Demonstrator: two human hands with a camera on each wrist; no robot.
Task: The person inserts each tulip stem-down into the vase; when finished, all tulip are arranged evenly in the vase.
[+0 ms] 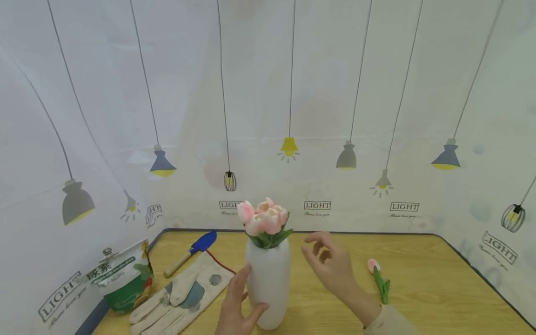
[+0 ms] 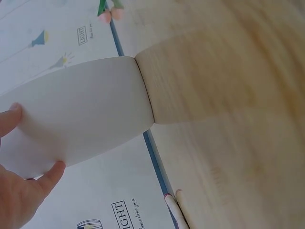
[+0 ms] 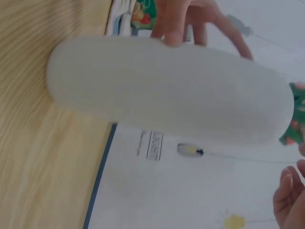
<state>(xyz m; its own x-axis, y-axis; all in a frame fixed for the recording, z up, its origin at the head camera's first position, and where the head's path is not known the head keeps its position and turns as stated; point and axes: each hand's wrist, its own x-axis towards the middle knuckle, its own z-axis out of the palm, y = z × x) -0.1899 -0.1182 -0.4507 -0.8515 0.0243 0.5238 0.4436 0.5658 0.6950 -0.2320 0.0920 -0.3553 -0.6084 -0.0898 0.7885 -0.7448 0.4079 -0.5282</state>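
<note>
A tall white vase [image 1: 269, 284] stands upright on the table, with a bunch of pink tulips [image 1: 264, 218] and green leaves in its mouth. My left hand [image 1: 239, 302] holds the vase from its left side, thumb across the front and fingers along the wall. The left wrist view shows that thumb and a fingertip against the smooth white surface of the vase [image 2: 90, 105]. To the right of the blooms, my right hand [image 1: 332, 265] is raised with loosely bent fingers and nothing in them. A single pink tulip [image 1: 381, 281] lies on the table beyond the right wrist.
Left of the vase lie pale work gloves [image 1: 180, 298] with grey-blue patches. A trowel [image 1: 192, 253] with a blue blade and wooden handle lies behind them. A green and white bag [image 1: 123, 279] stands at the far left. Lamp-printed walls [image 1: 259, 93] enclose the wooden table [image 1: 427, 279].
</note>
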